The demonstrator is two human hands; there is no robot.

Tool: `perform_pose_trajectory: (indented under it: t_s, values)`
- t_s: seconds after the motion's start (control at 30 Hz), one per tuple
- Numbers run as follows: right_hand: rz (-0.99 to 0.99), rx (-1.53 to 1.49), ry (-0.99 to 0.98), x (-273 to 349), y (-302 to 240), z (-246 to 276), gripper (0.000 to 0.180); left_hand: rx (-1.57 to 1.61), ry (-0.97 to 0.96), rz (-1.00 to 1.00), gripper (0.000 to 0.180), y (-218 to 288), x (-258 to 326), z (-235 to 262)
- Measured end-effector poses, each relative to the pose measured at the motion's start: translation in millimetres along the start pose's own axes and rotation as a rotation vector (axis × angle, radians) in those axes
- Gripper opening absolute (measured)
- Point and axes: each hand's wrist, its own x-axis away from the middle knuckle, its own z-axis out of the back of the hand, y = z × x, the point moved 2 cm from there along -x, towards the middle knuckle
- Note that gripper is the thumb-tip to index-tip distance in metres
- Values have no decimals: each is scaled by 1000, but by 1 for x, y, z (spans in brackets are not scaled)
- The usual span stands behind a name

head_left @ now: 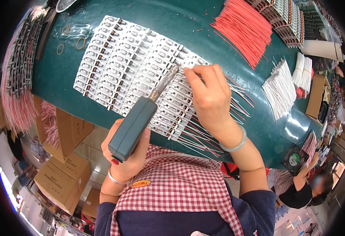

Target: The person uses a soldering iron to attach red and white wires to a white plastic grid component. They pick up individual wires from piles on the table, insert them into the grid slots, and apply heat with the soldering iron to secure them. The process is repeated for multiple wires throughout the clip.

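Observation:
My left hand [127,157] is wrapped round the grey-green body of a soldering gun [135,128]. Its metal barrel [165,83] slants up and away over several panels of small white-and-metal parts [131,63] laid side by side. The tip ends close to the fingertips of my right hand [210,90], whose thumb and index finger are pinched together at the far end of the rightmost panel. Whatever lies in that pinch is too small to make out. White, red and dark wires [198,137] stick out from this panel's right side, some passing beneath my right hand and wrist.
A pile of red wires [245,31] lies at the far right of the green table [172,15], with white wires [280,90] nearer. Stacked panels [284,17] stand behind. Rubber bands [81,43] lie far left; cardboard boxes [62,183] stand below. Another person [298,192] sits at right.

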Motion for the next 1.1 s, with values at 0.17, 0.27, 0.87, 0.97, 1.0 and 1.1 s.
perform_pose_trajectory:
  t_s: [0.17, 0.27, 0.87, 0.97, 1.0, 1.1]
  values:
    - [9, 7, -5, -1, 0, 0, 27, 10, 8, 20, 18, 1, 0, -3]
    - [9, 9, -14, -2, -1, 1, 27, -22, -7, -6, 18, 2, -1, -3]
    - [-19, -63, -1, -3, 1, 6, 30, 46, 46, 107, 26, 2, 8, 7]
    - [-17, -45, 14, -4, 5, 6, 31, 13, 15, 57, 26, 3, 4, 7]
    - [-15, -34, 16, -5, 5, 5, 31, -4, 9, 29, 26, 4, 2, 6]
    - [-16, -23, 19, -4, 5, 3, 30, -26, -4, -18, 24, 6, -2, 4]
